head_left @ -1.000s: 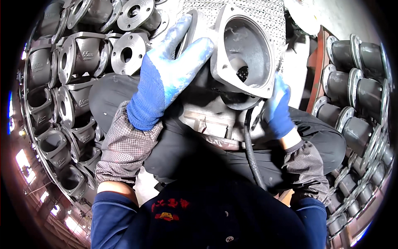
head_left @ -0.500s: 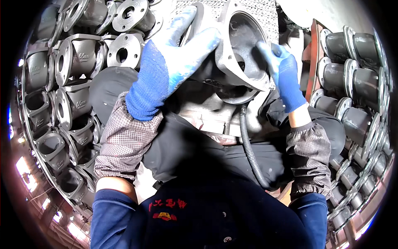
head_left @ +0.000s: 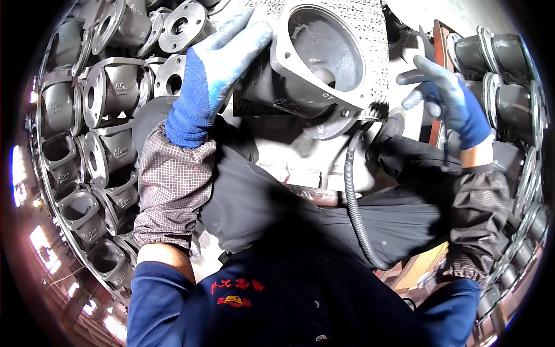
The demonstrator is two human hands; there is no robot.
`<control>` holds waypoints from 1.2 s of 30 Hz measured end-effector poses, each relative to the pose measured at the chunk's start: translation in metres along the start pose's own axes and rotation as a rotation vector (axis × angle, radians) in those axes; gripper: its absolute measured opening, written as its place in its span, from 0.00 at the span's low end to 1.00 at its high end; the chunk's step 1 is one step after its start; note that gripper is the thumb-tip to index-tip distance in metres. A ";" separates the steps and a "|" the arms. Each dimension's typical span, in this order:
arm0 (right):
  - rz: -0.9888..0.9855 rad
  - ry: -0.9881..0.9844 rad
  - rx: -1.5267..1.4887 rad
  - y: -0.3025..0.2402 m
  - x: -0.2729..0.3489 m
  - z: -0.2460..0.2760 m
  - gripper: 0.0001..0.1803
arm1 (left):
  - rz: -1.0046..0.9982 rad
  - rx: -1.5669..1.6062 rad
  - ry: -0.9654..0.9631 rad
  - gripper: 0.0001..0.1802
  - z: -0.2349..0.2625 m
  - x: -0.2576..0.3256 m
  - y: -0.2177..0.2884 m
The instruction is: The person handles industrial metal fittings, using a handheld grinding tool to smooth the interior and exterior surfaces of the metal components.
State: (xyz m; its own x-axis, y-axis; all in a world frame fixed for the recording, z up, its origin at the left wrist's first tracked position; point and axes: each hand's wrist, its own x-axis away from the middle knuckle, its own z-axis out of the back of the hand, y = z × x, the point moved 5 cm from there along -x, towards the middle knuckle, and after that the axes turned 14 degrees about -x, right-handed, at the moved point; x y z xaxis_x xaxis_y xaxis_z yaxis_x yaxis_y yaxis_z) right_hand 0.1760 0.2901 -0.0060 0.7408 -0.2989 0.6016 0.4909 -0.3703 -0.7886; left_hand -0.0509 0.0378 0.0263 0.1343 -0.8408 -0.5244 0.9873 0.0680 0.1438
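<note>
A large grey cast-metal valve body (head_left: 312, 95) rests tilted on a textured pad, its wide round opening facing up. My left hand (head_left: 228, 55), in a blue coated glove, grips the casting's left end with thumb and fingers stretched along it. Part of that end is hidden behind the glove. To the right of the casting, my gloved right hand (head_left: 442, 95) is in the air, apart from it. Its fingers are spread and slightly bent, with nothing visible between them.
Stacked grey flanged castings (head_left: 118, 87) fill the left side, and more flanged castings (head_left: 514, 107) stand on the right beside a reddish-brown upright (head_left: 442, 46). A corrugated grey hose (head_left: 352, 208) runs from below the casting across my lap. The textured pad (head_left: 376, 34) lies beneath the casting.
My right hand has come off the casting's right rim and moved right. The casting has shifted left and turned, with my left hand moving left along with it.
</note>
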 end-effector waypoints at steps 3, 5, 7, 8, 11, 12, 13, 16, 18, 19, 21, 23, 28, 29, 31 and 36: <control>-0.053 0.047 0.053 0.026 0.011 0.049 0.22 | 0.014 -0.057 -0.036 0.22 0.000 0.003 -0.003; -0.148 0.312 0.019 0.052 0.027 0.057 0.23 | 0.022 0.017 -0.011 0.22 0.006 0.000 0.000; -0.077 0.492 0.027 0.061 0.032 0.063 0.25 | 0.069 0.090 -0.008 0.20 -0.003 -0.001 0.002; -0.020 0.443 -0.058 0.060 0.025 0.063 0.24 | 0.050 0.061 0.000 0.20 -0.002 -0.004 0.005; -0.055 0.504 -0.008 0.057 0.011 0.068 0.21 | -0.061 -0.074 -0.002 0.22 0.002 -0.010 0.006; -0.023 0.503 -0.007 0.058 0.004 0.073 0.19 | -0.037 -0.093 -0.029 0.22 0.003 -0.008 0.005; 0.004 0.494 -0.012 0.063 -0.005 0.079 0.17 | -0.042 -0.089 -0.027 0.21 0.003 -0.006 0.001; 0.090 0.567 0.136 0.050 -0.024 0.090 0.17 | 0.241 0.212 -0.119 0.21 -0.005 -0.005 -0.004; 0.117 0.622 0.189 0.043 -0.031 0.109 0.19 | 0.637 0.554 -0.185 0.23 -0.018 -0.007 -0.007; 0.119 0.622 0.186 0.049 -0.040 0.120 0.19 | 0.747 0.623 -0.225 0.23 -0.020 -0.010 -0.006; 0.570 0.657 0.792 0.031 -0.050 0.123 0.18 | 0.772 0.614 -0.239 0.24 -0.018 -0.011 -0.005; 0.486 0.717 0.831 0.035 -0.061 0.133 0.18 | 0.717 0.573 -0.288 0.25 -0.017 -0.012 -0.004; 0.333 0.827 1.036 0.019 -0.068 0.117 0.22 | 0.914 0.631 -0.325 0.27 -0.013 -0.014 -0.001; 0.313 0.819 1.090 0.018 -0.069 0.115 0.23 | 0.916 0.632 -0.329 0.27 -0.014 -0.012 -0.001; 0.296 0.824 1.105 0.020 -0.071 0.116 0.24 | 0.936 0.639 -0.316 0.27 -0.015 -0.009 -0.004; 0.312 0.828 1.104 0.023 -0.077 0.123 0.23 | 0.906 0.624 -0.244 0.26 -0.017 -0.013 -0.004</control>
State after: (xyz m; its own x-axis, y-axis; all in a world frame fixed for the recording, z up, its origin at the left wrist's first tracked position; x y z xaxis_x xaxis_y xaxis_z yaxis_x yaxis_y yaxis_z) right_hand 0.1867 0.4133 -0.0860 0.5941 -0.8042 -0.0176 0.7459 0.5590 -0.3621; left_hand -0.0554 0.0577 0.0189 0.6922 -0.7050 0.1544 0.3099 0.4835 0.8186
